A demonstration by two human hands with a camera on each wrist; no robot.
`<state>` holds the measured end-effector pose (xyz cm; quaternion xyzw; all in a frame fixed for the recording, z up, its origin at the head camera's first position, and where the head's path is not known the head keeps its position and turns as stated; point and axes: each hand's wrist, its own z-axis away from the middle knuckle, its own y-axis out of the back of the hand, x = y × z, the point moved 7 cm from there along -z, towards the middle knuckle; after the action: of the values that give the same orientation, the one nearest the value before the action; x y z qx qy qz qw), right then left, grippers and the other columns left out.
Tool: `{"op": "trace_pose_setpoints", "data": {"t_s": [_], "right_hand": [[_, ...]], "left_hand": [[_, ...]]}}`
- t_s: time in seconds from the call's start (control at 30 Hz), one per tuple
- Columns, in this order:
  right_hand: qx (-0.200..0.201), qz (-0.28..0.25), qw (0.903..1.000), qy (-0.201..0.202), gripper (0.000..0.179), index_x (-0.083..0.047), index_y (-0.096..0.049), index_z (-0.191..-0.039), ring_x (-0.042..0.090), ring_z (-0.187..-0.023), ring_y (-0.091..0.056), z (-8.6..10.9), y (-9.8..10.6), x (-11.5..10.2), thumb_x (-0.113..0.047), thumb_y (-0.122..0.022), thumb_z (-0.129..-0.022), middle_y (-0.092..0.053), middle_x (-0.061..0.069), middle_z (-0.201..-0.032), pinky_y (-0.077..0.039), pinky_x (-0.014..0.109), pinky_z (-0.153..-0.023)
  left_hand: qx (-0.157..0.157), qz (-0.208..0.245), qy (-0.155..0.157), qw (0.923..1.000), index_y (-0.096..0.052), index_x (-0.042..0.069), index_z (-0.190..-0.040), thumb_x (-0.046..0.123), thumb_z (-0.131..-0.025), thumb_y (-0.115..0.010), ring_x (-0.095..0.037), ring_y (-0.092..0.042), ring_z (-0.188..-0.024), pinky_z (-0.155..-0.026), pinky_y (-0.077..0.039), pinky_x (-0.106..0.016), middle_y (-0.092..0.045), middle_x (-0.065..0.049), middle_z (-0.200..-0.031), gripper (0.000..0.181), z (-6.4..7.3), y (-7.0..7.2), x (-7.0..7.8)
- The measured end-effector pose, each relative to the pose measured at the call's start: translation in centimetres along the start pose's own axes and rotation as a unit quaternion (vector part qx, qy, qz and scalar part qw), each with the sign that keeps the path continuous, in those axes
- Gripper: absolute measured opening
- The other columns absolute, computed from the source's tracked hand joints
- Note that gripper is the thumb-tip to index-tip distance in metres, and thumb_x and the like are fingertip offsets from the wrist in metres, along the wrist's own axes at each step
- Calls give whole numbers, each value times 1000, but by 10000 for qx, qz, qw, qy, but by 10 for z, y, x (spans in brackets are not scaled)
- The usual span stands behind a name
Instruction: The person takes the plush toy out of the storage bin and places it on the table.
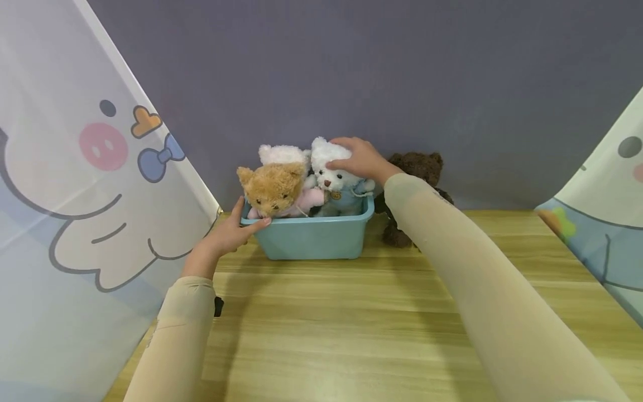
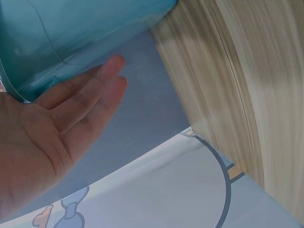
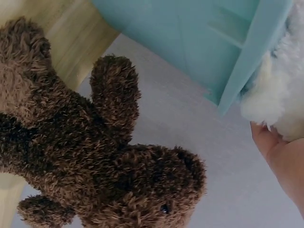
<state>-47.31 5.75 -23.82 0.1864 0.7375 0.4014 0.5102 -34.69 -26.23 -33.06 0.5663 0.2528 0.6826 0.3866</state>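
A light-blue plastic bin (image 1: 311, 239) stands against the grey backdrop with several teddy bears in it. My left hand (image 1: 228, 231) rests at its left front corner, thumb along the rim; in the left wrist view the other fingers (image 2: 90, 97) lie extended along the bin's outside. With my right hand (image 1: 359, 159) I grip the head of a white teddy bear (image 1: 331, 167) in blue clothing, its lower part inside the bin. Beside it a tan bear (image 1: 271, 187) in pink leans over the front rim, and another white bear (image 1: 283, 153) is partly hidden behind.
Right of the bin, a dark brown teddy bear (image 1: 422, 167) sits against the backdrop, partly covered by my right forearm in the head view. Cartoon-printed cloths (image 1: 65, 184) slope at both sides. The bin stands on a wood-grain tabletop (image 1: 321, 318).
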Motion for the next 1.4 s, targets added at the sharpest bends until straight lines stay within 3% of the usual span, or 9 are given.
{"op": "trace_pose_setpoints", "data": {"t_s": [0.13, 0.6, 0.93, 1.4], "right_hand": [[25, -36, 10000, -74, 81, -34, -36, -167, 31, -166, -22, 0, -1, 6, -60, -70, -98, -27, 1, -178, -26, 63, -130], [3, 188, 9998, -37, 81, -31, -36, -167, 32, -165, -25, 0, -1, 7, -58, -70, -99, -30, 2, -176, -28, 62, -129], [146, -129, 9998, 2, 77, -35, -39, -166, 32, -165, -24, 4, -3, 8, -58, -70, -99, -29, 1, -177, -28, 63, -129], [318, -590, 9977, -108, 76, -41, -42, -163, 33, -163, -27, 5, -10, 22, -61, -73, -96, -29, 0, -176, -30, 66, -126]], "left_hand": [[28, 44, -26, 10000, 34, 30, -163, 86, -94, -49, -51, -63, -133, -95, -60, -56, -31, -37, -168, 122, -1, -2, -2], [36, -112, -9, 9999, 33, 32, -164, 89, -92, -49, -48, -66, -129, -89, -61, -50, -54, -36, -152, 123, -4, -1, -4], [123, -239, 25, 9996, 31, 33, -164, 91, -89, -49, -32, -75, -104, -72, -56, -36, -68, -32, -136, 124, -4, 1, -5], [140, -181, 29, 9997, 31, 34, -164, 91, -89, -49, -38, -73, -117, -76, -58, -37, -64, -33, -142, 123, -4, -1, -7]]}}
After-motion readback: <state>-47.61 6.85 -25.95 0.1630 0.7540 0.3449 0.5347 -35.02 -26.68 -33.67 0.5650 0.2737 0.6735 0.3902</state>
